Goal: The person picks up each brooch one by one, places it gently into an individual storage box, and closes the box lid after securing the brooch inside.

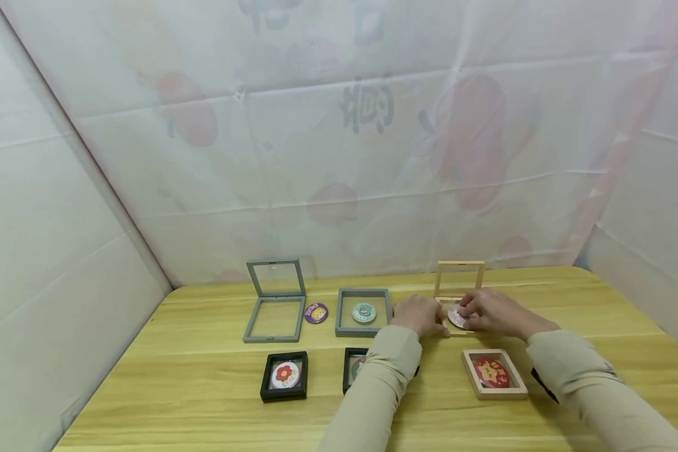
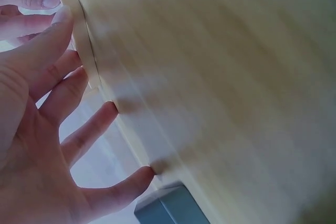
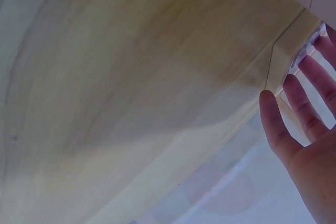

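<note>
A light-wood-coloured display frame [image 1: 460, 267] stands with its lid raised at the back right of the table. My left hand [image 1: 418, 315] grips its left side near the front corner; in the left wrist view the thumb lies against the frame's edge [image 2: 84, 40], the other fingers spread. Over the lower half, my right hand [image 1: 494, 312] pinches a round pale badge [image 1: 454, 316] at its right side. In the right wrist view the badge is mostly hidden behind the fingers [image 3: 299, 100], which are at the frame's side [image 3: 289, 45].
A grey frame [image 1: 302, 314] stands open beside a purple badge [image 1: 316, 312]. Another grey frame [image 1: 363, 333] holds a green badge. Nearer are a black frame [image 1: 284, 394] with a flower badge, a partly covered black frame [image 1: 347, 370], and a beige frame [image 1: 500, 394] with a red badge.
</note>
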{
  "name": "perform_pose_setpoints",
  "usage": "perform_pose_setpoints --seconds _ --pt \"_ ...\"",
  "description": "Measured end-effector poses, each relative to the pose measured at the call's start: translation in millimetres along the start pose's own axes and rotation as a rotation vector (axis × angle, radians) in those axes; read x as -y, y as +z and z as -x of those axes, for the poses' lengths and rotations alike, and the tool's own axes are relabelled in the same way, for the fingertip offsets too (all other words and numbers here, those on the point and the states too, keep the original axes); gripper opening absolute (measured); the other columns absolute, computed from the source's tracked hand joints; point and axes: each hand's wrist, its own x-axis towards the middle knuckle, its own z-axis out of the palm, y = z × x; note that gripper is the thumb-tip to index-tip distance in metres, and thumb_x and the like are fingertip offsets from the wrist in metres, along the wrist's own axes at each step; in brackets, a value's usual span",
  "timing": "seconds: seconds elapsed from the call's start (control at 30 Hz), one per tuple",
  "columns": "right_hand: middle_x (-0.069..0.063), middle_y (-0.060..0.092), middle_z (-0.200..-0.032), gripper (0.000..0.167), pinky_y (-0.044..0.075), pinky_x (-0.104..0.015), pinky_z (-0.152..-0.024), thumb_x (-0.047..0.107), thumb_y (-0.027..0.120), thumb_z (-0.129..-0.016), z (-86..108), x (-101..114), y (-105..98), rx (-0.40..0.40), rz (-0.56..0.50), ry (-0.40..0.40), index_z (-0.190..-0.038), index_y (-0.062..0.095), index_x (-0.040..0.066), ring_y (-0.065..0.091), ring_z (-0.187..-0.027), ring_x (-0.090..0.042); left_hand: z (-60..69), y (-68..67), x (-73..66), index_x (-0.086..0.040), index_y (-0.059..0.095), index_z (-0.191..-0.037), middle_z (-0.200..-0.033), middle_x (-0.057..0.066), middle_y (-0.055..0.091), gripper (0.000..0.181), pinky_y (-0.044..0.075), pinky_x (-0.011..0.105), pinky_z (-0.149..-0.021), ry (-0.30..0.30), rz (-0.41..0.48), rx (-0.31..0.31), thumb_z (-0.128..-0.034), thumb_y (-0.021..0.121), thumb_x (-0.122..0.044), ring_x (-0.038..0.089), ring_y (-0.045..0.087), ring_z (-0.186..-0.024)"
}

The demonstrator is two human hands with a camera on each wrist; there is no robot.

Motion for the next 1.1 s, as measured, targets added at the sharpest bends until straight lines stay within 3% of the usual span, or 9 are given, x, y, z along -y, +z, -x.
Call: perform_pose_setpoints --seconds 0.17,0.27,0.47,0.6,0.73,0.93,1.1 --pt "-0.012 0.069 -0.102 0.013 0.055 -0.05 -0.077 0.014 0.083 -0.083 -0.5 3 1 -0.018 0.04 0.002 -0.091 0.081 0.004 0.065 -0.089 -0.031 2.1 -1.3 0.7 -0.031 0.073 -0.087 -0.092 -0.02 0.067 0.02 0.045 0.03 -0.062 0.014 -0.002 0.009 -0.0831 0.081 -0.05 0.004 0.059 -0.08" --pt "-0.012 0.07 -0.103 0.01 0.055 -0.05 -0.078 0.013 0.083 -0.084 -3.0 5 1 -0.015 0.059 0.008 -0.09 0.081 0.005 0.066 -0.091 -0.033 4.6 -4.5 -0.2 -0.031 0.073 -0.086 -0.091 -0.019 0.067 0.02 0.048 0.032 -0.063 0.02 -0.045 0.026 -0.0841 0.08 -0.05 0.004 0.06 -0.081" --pt "-0.015 0.071 -0.107 0.014 0.056 -0.049 -0.079 0.015 0.079 -0.088 -4.8 7 -9 0.03 0.038 0.029 -0.097 0.078 0.005 0.067 -0.092 -0.032 5.3 -13.2 -1.9 -0.025 0.067 -0.073 -0.075 -0.015 0.061 0.031 0.048 0.03 -0.06 0.077 -0.136 0.07 -0.0868 0.077 -0.052 0.004 0.053 -0.068" --pt "-0.013 0.072 -0.103 0.017 0.056 -0.045 -0.073 0.016 0.075 -0.091 3.7 1 -20 0.0 -0.011 0.093 -0.102 0.076 0.002 0.067 -0.087 -0.027 1.9 -15.9 0.7 -0.029 0.078 -0.089 -0.081 -0.015 0.068 0.019 0.051 0.028 -0.062 0.115 -0.177 -0.008 -0.0918 0.074 -0.047 0.003 0.057 -0.068" --pt "-0.014 0.073 -0.099 0.022 0.055 -0.042 -0.069 0.014 0.075 -0.091 14.6 -10 -29 -0.016 -0.038 0.139 -0.105 0.075 -0.003 0.068 -0.083 -0.022 -2.8 -18.4 5.0 -0.031 0.081 -0.101 -0.088 -0.014 0.073 0.019 0.053 0.03 -0.06 0.126 -0.173 -0.101 -0.0942 0.072 -0.045 0.004 0.061 -0.069" --pt "-0.014 0.073 -0.097 0.027 0.056 -0.045 -0.071 0.012 0.075 -0.091 27.1 -21 -37 -0.031 -0.048 0.163 -0.108 0.073 -0.008 0.068 -0.083 -0.025 -5.1 -23.6 7.4 -0.027 0.081 -0.094 -0.078 -0.014 0.07 0.019 0.043 0.024 -0.047 0.127 -0.09 -0.141 -0.0976 0.069 -0.041 0.002 0.05 -0.056" --pt "-0.011 0.073 -0.094 0.023 0.056 -0.046 -0.071 0.011 0.074 -0.092 31.0 -24 -44 -0.046 -0.045 0.17 -0.105 0.073 -0.008 0.068 -0.083 -0.026 -4.7 -25.3 5.0 -0.027 0.082 -0.099 -0.085 -0.014 0.073 0.018 0.041 0.021 -0.047 0.126 -0.062 -0.146 -0.0983 0.068 -0.039 0.0 0.051 -0.056"
